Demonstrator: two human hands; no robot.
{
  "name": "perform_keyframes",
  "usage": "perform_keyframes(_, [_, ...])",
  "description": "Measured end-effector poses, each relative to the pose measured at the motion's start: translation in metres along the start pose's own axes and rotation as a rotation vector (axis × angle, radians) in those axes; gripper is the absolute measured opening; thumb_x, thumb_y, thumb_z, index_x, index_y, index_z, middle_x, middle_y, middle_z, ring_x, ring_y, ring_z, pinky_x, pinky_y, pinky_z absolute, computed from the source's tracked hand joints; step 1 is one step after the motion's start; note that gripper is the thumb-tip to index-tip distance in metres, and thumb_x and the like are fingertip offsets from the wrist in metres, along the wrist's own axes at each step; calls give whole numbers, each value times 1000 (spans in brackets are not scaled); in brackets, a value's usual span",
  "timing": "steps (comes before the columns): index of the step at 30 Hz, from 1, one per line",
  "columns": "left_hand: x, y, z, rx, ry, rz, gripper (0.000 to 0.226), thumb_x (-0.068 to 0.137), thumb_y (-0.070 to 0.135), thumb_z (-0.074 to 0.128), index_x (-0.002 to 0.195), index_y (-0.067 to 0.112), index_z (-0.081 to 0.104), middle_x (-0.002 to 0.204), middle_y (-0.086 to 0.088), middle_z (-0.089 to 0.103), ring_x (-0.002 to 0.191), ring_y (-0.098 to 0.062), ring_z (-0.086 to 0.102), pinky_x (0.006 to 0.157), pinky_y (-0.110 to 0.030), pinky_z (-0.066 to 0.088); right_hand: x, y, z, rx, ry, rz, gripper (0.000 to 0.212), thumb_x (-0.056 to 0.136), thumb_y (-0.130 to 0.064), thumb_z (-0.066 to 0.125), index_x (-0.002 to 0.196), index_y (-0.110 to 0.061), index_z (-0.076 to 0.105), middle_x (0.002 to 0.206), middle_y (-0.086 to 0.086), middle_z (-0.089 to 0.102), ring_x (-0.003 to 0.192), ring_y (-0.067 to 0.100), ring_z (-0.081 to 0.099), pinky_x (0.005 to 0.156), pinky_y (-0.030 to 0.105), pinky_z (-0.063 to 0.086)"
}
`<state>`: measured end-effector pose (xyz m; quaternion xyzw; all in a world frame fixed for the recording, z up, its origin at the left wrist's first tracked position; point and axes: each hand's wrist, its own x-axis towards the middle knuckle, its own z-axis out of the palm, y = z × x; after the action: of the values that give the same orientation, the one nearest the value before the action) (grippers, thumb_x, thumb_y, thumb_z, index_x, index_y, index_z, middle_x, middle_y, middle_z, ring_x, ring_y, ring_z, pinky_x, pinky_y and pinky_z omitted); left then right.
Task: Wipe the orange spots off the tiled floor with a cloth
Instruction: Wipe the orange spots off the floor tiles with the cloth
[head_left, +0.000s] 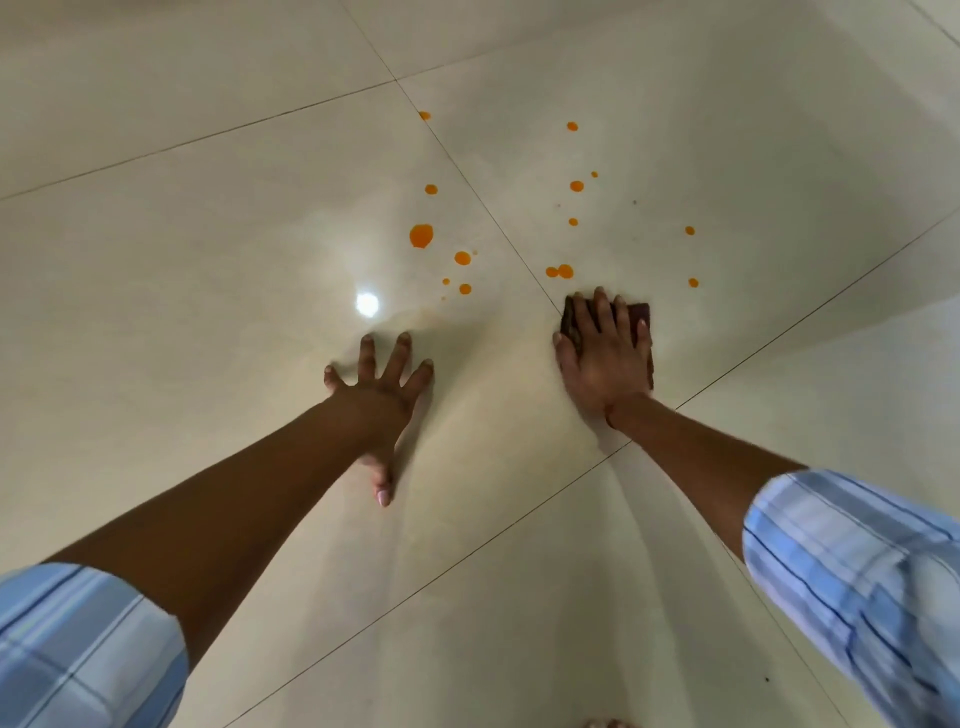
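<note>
The left hand (382, 384) lies flat on the glossy cream tiled floor (208, 260), its fingers (366, 358) straight and spread wide, holding nothing. The right hand (605, 358) presses a dark brown cloth (640, 312) flat against the floor, fingers straight and close together on top of it. Only the cloth's far and right edges show past the hand. The cloth sits on a grout line (483, 200) that runs away from the person. The orange spots (421, 235) are scattered on both sides of that line, beyond both hands, and the nearest pair lies just past the right fingertips. Blue striped sleeves (857, 571) are rolled up on both forearms.
</note>
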<state>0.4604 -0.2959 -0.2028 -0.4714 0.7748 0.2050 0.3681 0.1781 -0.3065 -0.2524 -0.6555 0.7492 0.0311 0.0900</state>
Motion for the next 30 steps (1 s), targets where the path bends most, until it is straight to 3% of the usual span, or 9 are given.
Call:
perform_keyframes(3, [1,0,3,12,4,1,161,44,52,91,144,22,-32,143,-13,-48,133,-50,-34,105,-73,13,6,-1,0,-4,-8,-50,68,94,-54,16,156,-25,14,164,6,11,150,29,6,119,51,5])
perform_keyframes(7, [0,0,-4,0,-23,-10,160,44,55,90,145,23,-29,146,-12,-45,133,-49,-33,107,-70,16,-9,37,-11,-98,-137,-366,73,92,-63,13,155,-26,14,164,2,11,151,25,5,119,48,7])
perform_keyframes(12, [-3,7,-34,-64,-86,-10,148,52,58,86,150,20,-18,154,-15,-28,138,-45,-28,114,-53,14,-1,56,-25,-168,-213,-528,80,89,-67,9,156,-25,5,165,4,2,151,25,0,121,48,8])
perform_keyframes(16, [-1,19,-28,-180,-53,-74,152,44,62,86,151,21,-14,155,-12,-27,142,-43,-19,111,-57,28,-15,63,-17,-131,-207,-462,80,89,-68,7,156,-26,3,165,3,-1,151,25,-2,120,47,2])
perform_keyframes(19, [-1,40,-30,-219,41,-76,147,46,57,88,152,24,-8,158,-6,-22,145,-38,-8,106,-60,33,11,46,-16,-30,-146,-278,77,90,-65,10,156,-25,9,165,5,3,151,26,1,120,49,1])
perform_keyframes(22, [5,60,-38,-282,6,-73,146,49,54,88,152,26,-12,157,-5,-25,144,-40,-15,105,-62,30,12,41,-10,19,-70,-162,72,93,-60,15,156,-26,13,165,6,7,151,28,5,120,49,3])
perform_keyframes(27, [0,60,-37,-300,-35,-77,145,54,50,88,151,27,-18,154,-3,-33,143,-37,-22,104,-62,34,-34,78,-7,2,-112,-326,70,93,-60,22,155,-27,17,164,3,13,150,27,10,119,49,9])
perform_keyframes(30, [2,52,-37,-273,-28,-48,146,53,52,88,151,28,-17,154,-2,-33,143,-37,-22,103,-61,36,-2,61,-11,7,-71,-155,71,93,-59,23,155,-25,18,164,5,11,150,28,9,119,50,7])
